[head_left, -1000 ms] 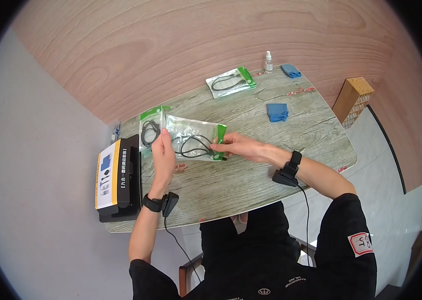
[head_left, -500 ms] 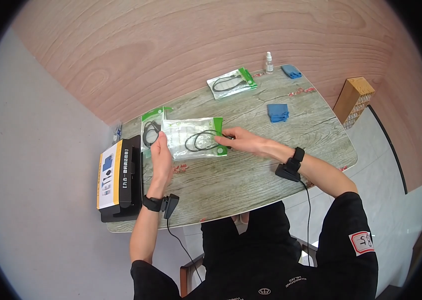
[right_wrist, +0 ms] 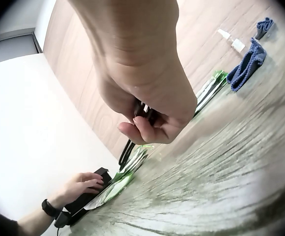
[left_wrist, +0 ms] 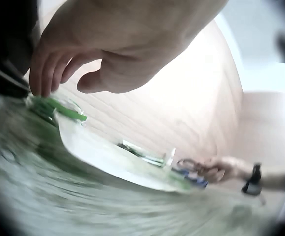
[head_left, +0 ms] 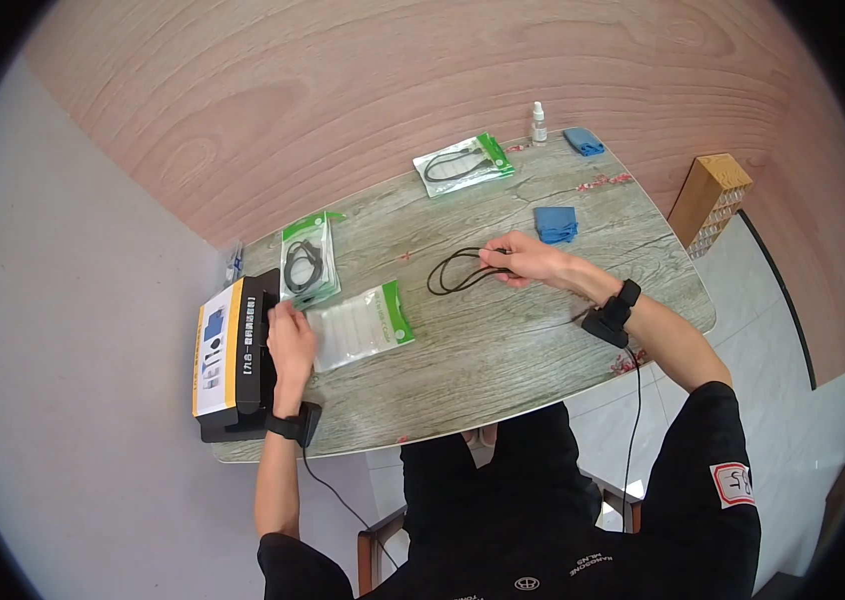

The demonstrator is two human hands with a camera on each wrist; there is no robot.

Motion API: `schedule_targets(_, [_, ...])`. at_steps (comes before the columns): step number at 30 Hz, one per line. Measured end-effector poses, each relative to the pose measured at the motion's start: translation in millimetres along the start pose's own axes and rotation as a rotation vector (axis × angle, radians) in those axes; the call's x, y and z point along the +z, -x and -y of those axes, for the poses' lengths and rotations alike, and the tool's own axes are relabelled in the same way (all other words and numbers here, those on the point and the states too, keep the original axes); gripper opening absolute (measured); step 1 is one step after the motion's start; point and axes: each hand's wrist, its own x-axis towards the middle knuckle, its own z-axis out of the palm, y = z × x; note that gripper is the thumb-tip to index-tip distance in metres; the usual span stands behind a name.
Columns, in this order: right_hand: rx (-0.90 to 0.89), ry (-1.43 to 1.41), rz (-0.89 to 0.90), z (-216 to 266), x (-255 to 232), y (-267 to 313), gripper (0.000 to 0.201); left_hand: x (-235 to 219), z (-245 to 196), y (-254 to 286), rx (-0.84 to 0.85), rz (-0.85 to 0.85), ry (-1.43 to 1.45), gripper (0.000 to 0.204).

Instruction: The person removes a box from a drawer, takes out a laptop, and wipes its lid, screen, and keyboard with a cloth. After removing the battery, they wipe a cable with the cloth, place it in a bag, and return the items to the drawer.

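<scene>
My right hand point(head_left: 528, 260) pinches a looped black cable point(head_left: 438, 276) above the middle of the table, its loop hanging off to the left. In the right wrist view, the cable's end shows between my curled fingers point(right_wrist: 149, 130). My left hand point(head_left: 291, 340) is at the left end of a clear plastic bag point(head_left: 348, 330) with a green top strip, and no cable shows in it. In the left wrist view, my left hand's loosely bent fingers point(left_wrist: 46, 73) and thumb are apart, with nothing between them.
A black, white and yellow box point(head_left: 228, 350) stands at the table's left edge. Bagged cables point(head_left: 305, 262) lie beyond my left hand, and another bagged cable point(head_left: 458, 165) lies at the back. Two blue cloths point(head_left: 556, 225) and a small spray bottle point(head_left: 539, 125) are at the right.
The black cable has come out of the bag and moved right with my right hand. My left hand has moved nearer, towards the box, and let go of the bag.
</scene>
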Motion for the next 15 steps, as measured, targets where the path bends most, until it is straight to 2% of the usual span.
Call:
schedule_targets(1, [-0.02, -0.047, 0.008, 2.2, 1.1, 0.9, 0.032, -20.2, -31.4, -3.6, 0.205, -0.219, -0.109, 0.024])
schedule_targets(4, [-0.067, -0.183, 0.053, 7.8, 13.7, 1.0, 0.032, -37.5, -81.7, -8.8, 0.081, 0.129, 0.327, 0.027])
schedule_targets(6, [-0.09, -0.266, 0.107, 11.6, 20.4, -2.8, 0.031, -46.7, -117.4, -17.3, -0.261, 0.713, 0.862, 0.031])
schedule_targets(9, [-0.109, -0.352, 0.164, 8.9, 26.9, -8.4, 0.032, -52.5, -164.9, -24.1, -0.456, 0.949, 1.407, 0.032])
schedule_targets(12, [-0.137, -0.276, 0.14, 10.7, 30.7, -4.6, 0.033, -22.6, -164.7, -36.8, -0.429, 0.988, 1.654, 0.034])
schedule_targets(15, [-0.126, -0.166, 0.106, 10.9, 25.7, -2.4, 0.036, -9.1, -168.1, -49.1, -0.433, 1.03, 1.749, 0.031])
